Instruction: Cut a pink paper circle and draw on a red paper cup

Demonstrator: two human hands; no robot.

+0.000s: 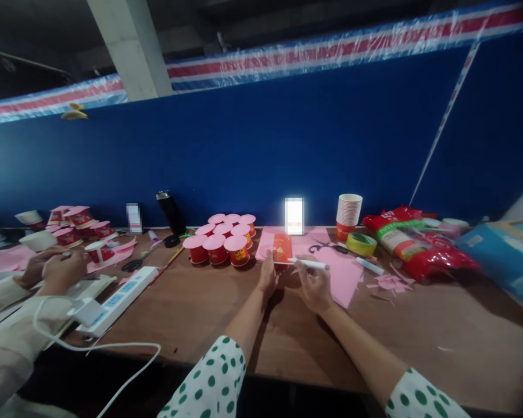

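Note:
My left hand [268, 275] is closed round a red paper cup [282, 248] with gold print. My right hand [314, 285] grips a slim white pen-shaped tube [316, 265], whose tip points left at the cup's lower edge. Whether tip and cup touch, I cannot tell. Behind both hands lie sheets of pink paper [346, 281], with dark-handled scissors [325, 247] on them. To the left stand several red cups [215, 253] topped with pink paper discs [214, 241].
Right of the paper are stacked paper cups [349, 212], yellow tape [361, 245], another white tube [370, 266], pink scraps [392, 283] and a red bag [418, 238]. At left, a co-worker's hands [63, 268] are near a power strip [122, 299] and a black flask [171, 213].

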